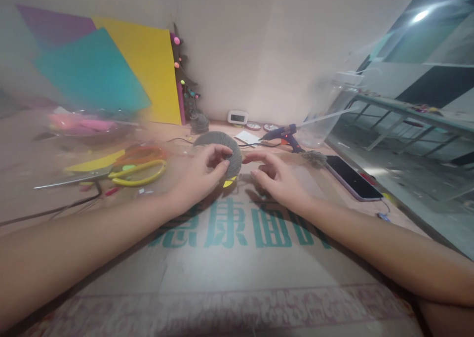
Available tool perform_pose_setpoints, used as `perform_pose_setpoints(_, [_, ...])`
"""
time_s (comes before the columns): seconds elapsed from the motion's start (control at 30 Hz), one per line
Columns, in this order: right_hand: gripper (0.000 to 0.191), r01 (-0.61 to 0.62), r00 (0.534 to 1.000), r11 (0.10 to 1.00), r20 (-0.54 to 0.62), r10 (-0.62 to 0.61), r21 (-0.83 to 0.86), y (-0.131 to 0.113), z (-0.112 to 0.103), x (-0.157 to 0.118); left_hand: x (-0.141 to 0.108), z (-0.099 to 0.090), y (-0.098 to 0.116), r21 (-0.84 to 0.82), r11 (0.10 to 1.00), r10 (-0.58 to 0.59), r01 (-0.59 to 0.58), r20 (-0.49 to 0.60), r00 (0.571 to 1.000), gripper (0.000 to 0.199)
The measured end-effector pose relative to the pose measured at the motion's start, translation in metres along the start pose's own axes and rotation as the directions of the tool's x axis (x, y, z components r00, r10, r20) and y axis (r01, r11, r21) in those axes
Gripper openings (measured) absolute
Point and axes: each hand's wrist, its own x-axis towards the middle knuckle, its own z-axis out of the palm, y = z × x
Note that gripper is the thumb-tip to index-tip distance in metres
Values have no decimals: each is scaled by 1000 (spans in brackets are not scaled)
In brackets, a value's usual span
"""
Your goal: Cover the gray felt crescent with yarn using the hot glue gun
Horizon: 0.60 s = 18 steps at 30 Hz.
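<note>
My left hand [209,171] pinches a curved grey piece [218,139] wrapped closely in yarn, thumb in front and fingers behind. A bit of yellow [230,182] shows at its lower end. My right hand [276,179] is just to the right of the wrapped piece, index fingertip close to its edge; whether it touches cannot be made out. The right thumb and index are apart, the other fingers curled, and nothing shows between them. Both hands are above a pale printed sheet [237,268] with green characters.
Scissors with yellow handles [138,173] lie at left, by a bag of pink items [83,123]. Coloured sheets [144,65] lean on the wall. Behind are a small clock [237,117] and a glue gun [283,133]. A phone [353,178] and grey yarn [314,156] lie right.
</note>
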Motion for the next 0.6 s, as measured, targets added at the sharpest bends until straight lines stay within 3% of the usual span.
perform_pose_setpoints(0.13, [44, -130, 979, 959, 188, 83, 253, 4, 6, 2, 0, -1, 2, 22, 1000, 2, -2, 4, 1000, 25])
perform_pose_setpoints(0.27, [37, -208, 966, 911, 222, 134, 355, 6, 6, 2, 0, -1, 5, 18, 1000, 11, -11, 5, 1000, 25])
perform_pose_setpoints(0.47, [25, -170, 980, 981, 120, 158, 98, 6, 2, 4, 0, 0, 2, 15, 1000, 16, -16, 10, 1000, 25])
perform_pose_setpoints(0.6, [28, -129, 981, 991, 143, 133, -38, 9, 1, 5, -1, 0, 1, 40, 999, 32, -33, 34, 999, 24])
